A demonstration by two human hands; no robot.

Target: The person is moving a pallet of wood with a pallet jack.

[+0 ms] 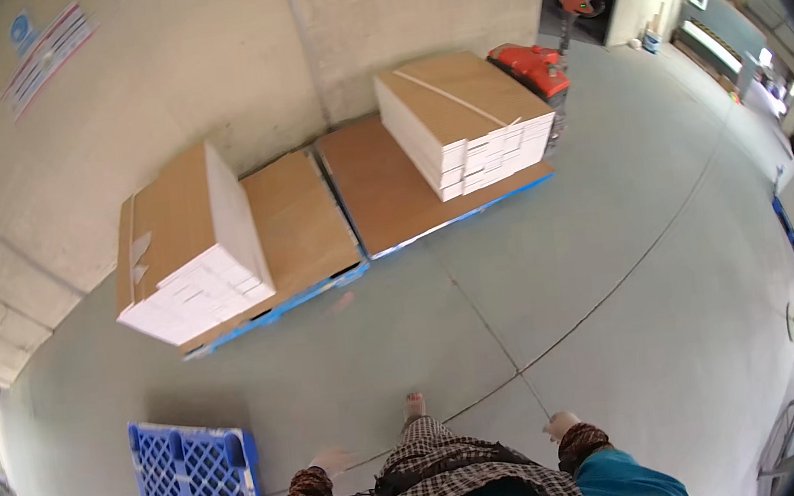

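Observation:
My left hand hangs low beside my checked apron, somewhat blurred, its fingers loosely stretched and holding nothing I can see. On the other side, my right hand is held out from my body, fingers a little apart and no object visible in it. Patterned cuffs cover both wrists below teal sleeves. The thing nearest my left hand is a blue plastic pallet, standing tilted at the lower left, apart from the hand. Near my right hand there is only grey floor.
Ahead by the wall, a left stack of white boards and a right stack, both topped with brown cardboard, rest on board-covered blue pallets. A red pallet jack stands behind the right stack. Metal racks line the right edge.

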